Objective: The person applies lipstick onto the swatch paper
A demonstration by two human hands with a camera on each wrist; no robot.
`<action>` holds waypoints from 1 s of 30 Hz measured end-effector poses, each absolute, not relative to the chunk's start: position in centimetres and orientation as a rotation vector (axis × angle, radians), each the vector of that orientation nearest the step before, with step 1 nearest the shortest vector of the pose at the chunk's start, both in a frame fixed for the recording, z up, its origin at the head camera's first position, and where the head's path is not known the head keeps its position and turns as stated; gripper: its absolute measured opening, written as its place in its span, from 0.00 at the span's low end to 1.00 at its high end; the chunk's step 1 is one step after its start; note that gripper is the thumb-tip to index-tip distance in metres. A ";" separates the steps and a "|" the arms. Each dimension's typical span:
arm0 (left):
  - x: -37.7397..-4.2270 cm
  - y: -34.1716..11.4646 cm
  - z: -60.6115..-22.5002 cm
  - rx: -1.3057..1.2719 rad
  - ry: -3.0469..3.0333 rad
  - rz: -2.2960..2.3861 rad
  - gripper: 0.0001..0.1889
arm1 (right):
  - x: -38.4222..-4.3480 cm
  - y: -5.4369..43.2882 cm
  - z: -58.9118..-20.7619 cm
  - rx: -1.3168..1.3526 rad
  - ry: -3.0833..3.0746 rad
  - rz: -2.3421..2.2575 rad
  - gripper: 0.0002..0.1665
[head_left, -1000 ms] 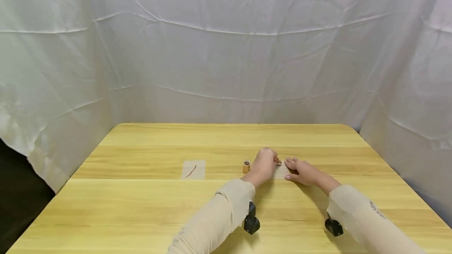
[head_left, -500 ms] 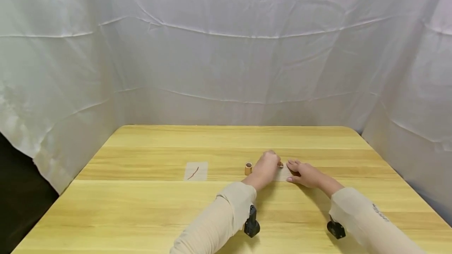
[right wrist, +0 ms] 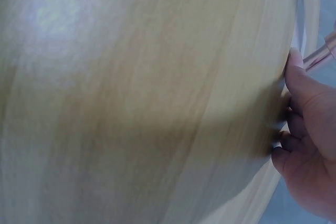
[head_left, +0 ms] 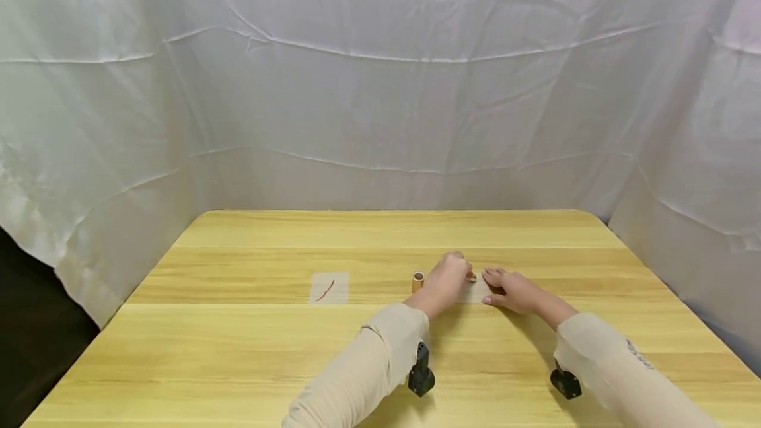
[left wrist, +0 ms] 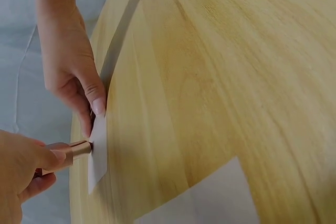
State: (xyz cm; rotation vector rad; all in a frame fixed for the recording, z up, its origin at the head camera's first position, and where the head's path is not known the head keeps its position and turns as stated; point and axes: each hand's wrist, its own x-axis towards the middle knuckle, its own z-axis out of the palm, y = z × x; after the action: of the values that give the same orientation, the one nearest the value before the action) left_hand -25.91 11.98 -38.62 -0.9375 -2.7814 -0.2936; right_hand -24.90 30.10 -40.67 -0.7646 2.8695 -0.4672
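My left hand (head_left: 446, 279) pinches a shiny rose-gold lipstick (left wrist: 79, 149) between thumb and fingers. In the left wrist view its tip meets a small white sheet of paper (left wrist: 98, 156); the tip itself is too small to make out clearly. On the right edge of that sheet rests my right hand (head_left: 514, 289), thumb and fingers extended, pressing it to the table. Part of the sheet is hidden by both hands. Just left of my left hand the lipstick cap (head_left: 418, 281) stands upright, its hollow end up.
Farther left, a second white sheet (head_left: 340, 296) lies flat on the wooden table (head_left: 238, 349), with a dark red slanting stroke (head_left: 325, 290) on it. White cloth (head_left: 380, 117) hangs behind the table and at both sides.
The lipstick and my left hand have shifted only slightly over the sheet. My right hand keeps its place. The whole head view moved a little.
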 end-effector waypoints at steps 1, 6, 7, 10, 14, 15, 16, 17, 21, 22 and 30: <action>-25.9 12.0 -38.6 -0.939 -2.784 -0.280 0.08 | -24.9 30.1 -40.7 -0.771 2.869 -0.461 0.38; -25.7 11.9 -38.3 -0.953 -2.805 -0.244 0.08 | -25.0 30.7 -41.0 -0.799 2.864 -0.486 0.42; -25.6 11.9 -38.3 -0.958 -2.805 -0.246 0.08 | -25.2 30.9 -41.3 -0.804 2.862 -0.504 0.42; -25.6 11.8 -38.3 -0.964 -2.810 -0.252 0.08 | -25.7 31.7 -42.2 -0.882 2.881 -0.535 0.44; -25.5 11.6 -38.1 -0.975 -2.819 -0.257 0.08 | -25.5 31.2 -41.6 -0.853 2.880 -0.512 0.42; -25.4 11.5 -38.1 -0.979 -2.818 -0.258 0.08 | -25.2 30.7 -41.1 -0.807 2.867 -0.501 0.42; -25.4 11.5 -38.1 -0.980 -2.823 -0.252 0.08 | -25.0 30.5 -40.8 -0.793 2.866 -0.478 0.41; -25.3 11.4 -38.0 -0.981 -2.829 -0.247 0.09 | -24.9 30.2 -40.6 -0.782 2.866 -0.468 0.40; -25.2 11.2 -37.9 -0.973 -2.848 -0.248 0.10 | -24.8 29.9 -40.3 -0.772 2.863 -0.455 0.39; -25.1 11.1 -37.9 -0.971 -2.853 -0.241 0.11 | -24.8 29.8 -40.3 -0.776 2.863 -0.455 0.39; -24.9 10.7 -38.1 -1.013 -2.811 -0.246 0.10 | -24.8 29.8 -40.2 -0.767 2.856 -0.441 0.38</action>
State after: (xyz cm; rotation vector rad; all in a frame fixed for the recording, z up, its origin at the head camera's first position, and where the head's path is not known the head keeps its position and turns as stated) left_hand -24.93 10.73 -38.06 -1.0134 -2.8115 -0.2460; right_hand -24.83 29.77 -40.25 -0.7669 2.8559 -0.4413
